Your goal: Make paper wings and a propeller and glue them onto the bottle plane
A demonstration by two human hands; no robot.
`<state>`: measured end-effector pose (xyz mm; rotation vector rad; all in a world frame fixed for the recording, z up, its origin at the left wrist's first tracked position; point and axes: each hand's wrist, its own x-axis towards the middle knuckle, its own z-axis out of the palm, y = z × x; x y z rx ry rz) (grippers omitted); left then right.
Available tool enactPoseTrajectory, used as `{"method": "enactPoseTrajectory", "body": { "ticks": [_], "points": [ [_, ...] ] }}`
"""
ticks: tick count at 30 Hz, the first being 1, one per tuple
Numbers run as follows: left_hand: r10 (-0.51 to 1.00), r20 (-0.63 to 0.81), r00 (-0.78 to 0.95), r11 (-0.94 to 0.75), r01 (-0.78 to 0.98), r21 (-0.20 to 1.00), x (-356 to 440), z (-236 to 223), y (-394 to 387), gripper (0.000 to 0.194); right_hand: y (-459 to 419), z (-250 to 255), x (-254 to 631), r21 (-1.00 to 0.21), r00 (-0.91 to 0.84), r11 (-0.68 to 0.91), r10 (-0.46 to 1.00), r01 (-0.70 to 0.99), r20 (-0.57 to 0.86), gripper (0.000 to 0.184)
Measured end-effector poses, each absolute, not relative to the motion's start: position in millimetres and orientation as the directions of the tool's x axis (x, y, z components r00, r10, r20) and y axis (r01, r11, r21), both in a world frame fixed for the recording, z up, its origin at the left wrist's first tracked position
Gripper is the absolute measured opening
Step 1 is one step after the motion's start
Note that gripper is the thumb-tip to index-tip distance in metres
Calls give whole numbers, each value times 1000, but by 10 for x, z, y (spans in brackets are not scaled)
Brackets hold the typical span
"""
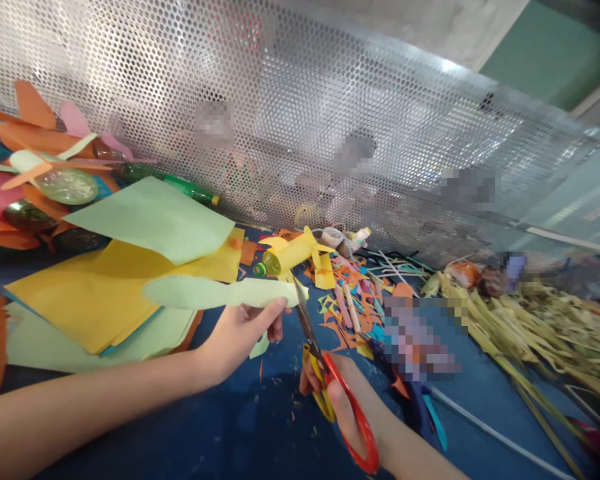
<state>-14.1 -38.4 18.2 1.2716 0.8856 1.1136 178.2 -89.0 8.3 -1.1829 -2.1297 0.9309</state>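
My left hand pinches a long pale green paper cutout near its right end, thumb on top. The cutout has a rounded left tip and a narrower waist. In my right hand are scissors with one red and one yellow handle loop. Their blades point up and meet the right end of the paper cutout. Just beyond, a yellow paper-wrapped bottle with paper fins lies on its side, its green cap to the left.
Yellow sheets and a pale green sheet lie at left, near orange paper-covered bottles. Colourful paper scraps cover the middle. Dried husks lie at right. A perforated metal panel stands behind.
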Motion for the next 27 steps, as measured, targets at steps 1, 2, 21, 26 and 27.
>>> {"method": "enactPoseTrajectory", "body": {
  "ticks": [1,2,21,26,27],
  "points": [
    [962,77,262,-42,-139,989,-137,169,-382,29,-891,100,1781,-772,-479,380,870,509,112,61],
    [961,76,265,-41,-138,990,-134,158,-381,28,-891,118,1779,-772,-482,379,869,510,108,62],
    [961,57,270,-40,-67,997,-127,140,-375,31,-873,162,1763,-760,-477,360,876,541,75,63],
    [958,64,279,-42,-82,996,-128,151,-372,30,-863,117,1770,-777,-457,342,886,529,79,60],
    [958,66,278,-44,-85,995,-128,154,-371,30,-863,110,1771,-779,-454,337,888,529,76,60]
  ]
}}
